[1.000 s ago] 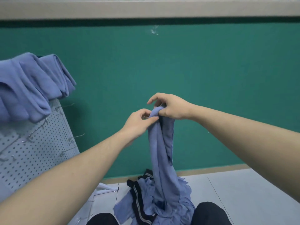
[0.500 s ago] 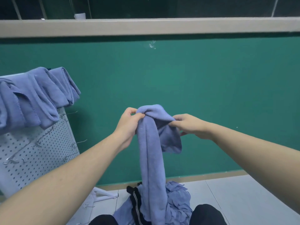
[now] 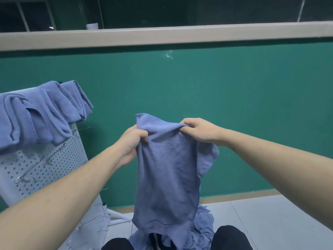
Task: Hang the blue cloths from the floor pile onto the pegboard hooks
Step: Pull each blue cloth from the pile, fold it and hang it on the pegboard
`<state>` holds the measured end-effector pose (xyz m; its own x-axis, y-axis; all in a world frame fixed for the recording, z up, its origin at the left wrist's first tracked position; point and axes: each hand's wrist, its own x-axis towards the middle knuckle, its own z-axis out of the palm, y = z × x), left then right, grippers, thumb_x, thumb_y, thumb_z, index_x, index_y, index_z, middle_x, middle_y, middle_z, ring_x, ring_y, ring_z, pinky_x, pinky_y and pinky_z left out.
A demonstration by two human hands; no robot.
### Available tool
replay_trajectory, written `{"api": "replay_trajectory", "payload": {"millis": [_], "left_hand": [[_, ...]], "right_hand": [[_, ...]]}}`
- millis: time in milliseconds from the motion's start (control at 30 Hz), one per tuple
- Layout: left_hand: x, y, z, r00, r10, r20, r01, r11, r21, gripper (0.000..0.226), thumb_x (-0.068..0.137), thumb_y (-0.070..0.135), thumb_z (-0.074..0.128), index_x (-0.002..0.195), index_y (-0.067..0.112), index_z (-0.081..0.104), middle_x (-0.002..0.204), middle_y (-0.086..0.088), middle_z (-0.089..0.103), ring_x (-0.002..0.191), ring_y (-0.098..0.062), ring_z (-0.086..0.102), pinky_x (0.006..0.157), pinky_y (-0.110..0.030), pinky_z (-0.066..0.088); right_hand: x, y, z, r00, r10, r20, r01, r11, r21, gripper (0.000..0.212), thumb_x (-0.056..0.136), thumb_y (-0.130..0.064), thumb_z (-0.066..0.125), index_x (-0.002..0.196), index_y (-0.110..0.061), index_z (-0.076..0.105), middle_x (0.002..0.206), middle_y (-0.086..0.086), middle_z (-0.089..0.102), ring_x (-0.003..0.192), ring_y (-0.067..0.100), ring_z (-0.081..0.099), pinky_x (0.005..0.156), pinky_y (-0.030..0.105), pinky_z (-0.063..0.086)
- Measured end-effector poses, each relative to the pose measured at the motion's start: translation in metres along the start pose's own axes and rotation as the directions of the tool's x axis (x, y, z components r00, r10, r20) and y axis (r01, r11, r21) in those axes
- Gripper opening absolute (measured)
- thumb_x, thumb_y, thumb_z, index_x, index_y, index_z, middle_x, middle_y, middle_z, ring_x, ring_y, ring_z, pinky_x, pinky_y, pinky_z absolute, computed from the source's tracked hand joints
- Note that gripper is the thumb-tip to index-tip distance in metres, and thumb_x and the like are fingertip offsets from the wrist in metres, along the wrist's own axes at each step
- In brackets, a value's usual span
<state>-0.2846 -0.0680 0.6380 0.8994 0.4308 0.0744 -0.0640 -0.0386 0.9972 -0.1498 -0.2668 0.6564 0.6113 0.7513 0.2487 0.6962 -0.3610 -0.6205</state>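
Observation:
I hold a blue cloth (image 3: pixel 167 174) up in front of me, spread between both hands so it hangs down flat. My left hand (image 3: pixel 132 144) grips its upper left edge and my right hand (image 3: pixel 200 131) pinches its upper right corner. Below it, the floor pile of blue cloths (image 3: pixel 202 230) lies between my knees, partly hidden by the hanging cloth. At the left stands the white pegboard (image 3: pixel 45 165) with metal hooks (image 3: pixel 23 179). Several blue cloths (image 3: pixel 41 112) hang along its top.
A green wall (image 3: pixel 234 105) with a beige ledge (image 3: pixel 162 36) stands close ahead. A white cup (image 3: pixel 92 26) sits on the ledge. Grey floor tiles (image 3: pixel 270 222) stretch to the right. My dark-clothed knees (image 3: pixel 230 237) sit at the bottom edge.
The bunched cloth has been pulled open: my hands moved apart along its top edge and it now hangs spread. The view has tilted up a little.

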Motion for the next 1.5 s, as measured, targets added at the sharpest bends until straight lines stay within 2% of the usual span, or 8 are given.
{"api": "replay_trajectory", "payload": {"millis": [167, 300, 467, 767, 933, 1200, 1367, 1500], "left_hand": [[0.000, 0.003, -0.008, 0.997, 0.032, -0.066, -0.037, 0.996, -0.082, 0.023, 0.066, 0.021, 0.061, 0.087, 0.014, 0.064, 0.079, -0.004, 0.067, 0.077, -0.020, 0.059, 0.073, -0.034, 0.042], [0.002, 0.002, -0.017, 0.994, 0.054, -0.093, -0.061, 0.996, -0.071, 0.008, 0.078, 0.026, 0.061, 0.082, 0.021, 0.057, 0.079, 0.001, 0.060, 0.076, -0.017, 0.053, 0.069, -0.031, 0.038], [0.003, -0.002, -0.020, 0.973, 0.138, -0.182, -0.145, 0.989, -0.024, 0.022, 0.073, 0.022, 0.062, 0.064, 0.027, 0.043, 0.065, 0.007, 0.046, 0.063, -0.012, 0.040, 0.059, -0.031, 0.028], [0.005, -0.012, -0.026, 0.951, 0.158, -0.267, -0.157, 0.987, 0.023, 0.021, 0.098, 0.011, 0.054, 0.108, 0.026, 0.065, 0.088, 0.007, 0.071, 0.066, -0.004, 0.061, 0.058, -0.021, 0.046], [0.001, -0.015, -0.031, 0.967, 0.096, -0.235, -0.091, 0.995, 0.032, 0.025, 0.097, 0.013, 0.051, 0.096, 0.025, 0.072, 0.075, 0.009, 0.067, 0.066, -0.009, 0.056, 0.060, -0.021, 0.045], [0.004, -0.019, -0.026, 0.960, -0.004, -0.279, 0.032, 0.995, 0.095, 0.022, 0.088, 0.010, 0.050, 0.085, 0.019, 0.069, 0.069, 0.005, 0.063, 0.064, -0.015, 0.056, 0.058, -0.026, 0.049], [0.005, -0.016, -0.019, 0.944, -0.209, -0.254, 0.198, 0.978, -0.070, 0.020, 0.088, 0.004, 0.046, 0.080, 0.017, 0.059, 0.068, 0.002, 0.061, 0.060, -0.018, 0.059, 0.061, -0.030, 0.053], [0.006, -0.015, -0.012, 0.947, -0.269, -0.176, 0.240, 0.955, -0.173, 0.019, 0.089, 0.004, 0.045, 0.086, 0.017, 0.059, 0.080, 0.001, 0.060, 0.066, -0.017, 0.056, 0.062, -0.028, 0.049]], "right_hand": [[-0.006, 0.004, -0.010, 0.995, 0.023, 0.094, 0.013, 0.929, -0.371, 0.038, 0.097, -0.047, 0.058, 0.081, -0.012, 0.057, 0.079, 0.003, 0.061, 0.071, 0.018, 0.050, 0.064, 0.031, 0.039], [-0.013, 0.015, -0.016, 0.989, 0.127, 0.074, -0.086, 0.908, -0.410, 0.054, 0.088, -0.062, 0.064, 0.066, -0.017, 0.043, 0.063, -0.003, 0.045, 0.060, 0.017, 0.040, 0.057, 0.032, 0.032], [-0.015, 0.033, -0.030, 0.968, 0.218, 0.125, -0.156, 0.911, -0.381, 0.029, 0.087, -0.034, 0.067, 0.070, -0.019, 0.048, 0.068, -0.004, 0.051, 0.064, 0.017, 0.046, 0.059, 0.029, 0.037], [-0.015, 0.051, -0.040, 0.959, 0.231, 0.163, -0.210, 0.968, -0.138, 0.023, 0.082, -0.027, 0.082, 0.081, -0.021, 0.060, 0.077, -0.008, 0.064, 0.070, 0.010, 0.057, 0.062, 0.021, 0.045], [-0.015, 0.060, -0.041, 0.974, 0.219, 0.064, -0.224, 0.970, 0.091, 0.028, 0.087, -0.020, 0.077, 0.081, -0.017, 0.050, 0.083, 0.003, 0.058, 0.075, 0.016, 0.057, 0.068, 0.028, 0.054], [-0.016, 0.043, -0.037, 0.938, 0.326, 0.120, -0.341, 0.930, 0.140, 0.035, 0.091, -0.029, 0.072, 0.069, -0.020, 0.046, 0.073, 0.003, 0.053, 0.065, 0.018, 0.053, 0.055, 0.026, 0.051], [-0.009, 0.036, -0.029, 0.910, 0.409, 0.068, -0.405, 0.840, 0.363, 0.030, 0.090, -0.023, 0.068, 0.070, -0.022, 0.046, 0.065, -0.001, 0.050, 0.056, 0.014, 0.047, 0.053, 0.023, 0.046], [-0.009, 0.025, -0.023, 0.894, 0.416, 0.166, -0.418, 0.642, 0.642, 0.004, 0.091, -0.016, 0.061, 0.089, -0.014, 0.062, 0.085, 0.008, 0.069, 0.075, 0.021, 0.063, 0.079, 0.034, 0.056]]}}
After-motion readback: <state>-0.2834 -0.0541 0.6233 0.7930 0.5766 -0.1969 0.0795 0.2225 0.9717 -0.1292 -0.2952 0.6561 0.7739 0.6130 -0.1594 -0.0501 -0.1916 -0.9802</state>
